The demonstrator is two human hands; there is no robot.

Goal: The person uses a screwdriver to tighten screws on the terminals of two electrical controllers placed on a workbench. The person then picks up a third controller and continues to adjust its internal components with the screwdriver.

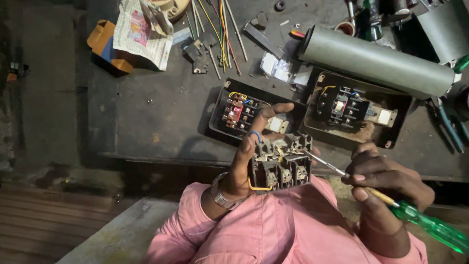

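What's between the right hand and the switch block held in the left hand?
In the head view, only the screwdriver's metal shaft spans that gap: the right hand grips the green-handled screwdriver, its tip at the switch block held by the left hand.

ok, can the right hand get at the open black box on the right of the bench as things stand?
Probably not without letting go: the right hand is closed on the green-handled screwdriver, whose tip is at the switch block in the left hand. The black box lies open just beyond, nothing covering it.

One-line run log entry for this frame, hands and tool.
left hand: holds grey switch block | right hand: grips green-handled screwdriver, tip at block's top | bench: two open black switch boxes
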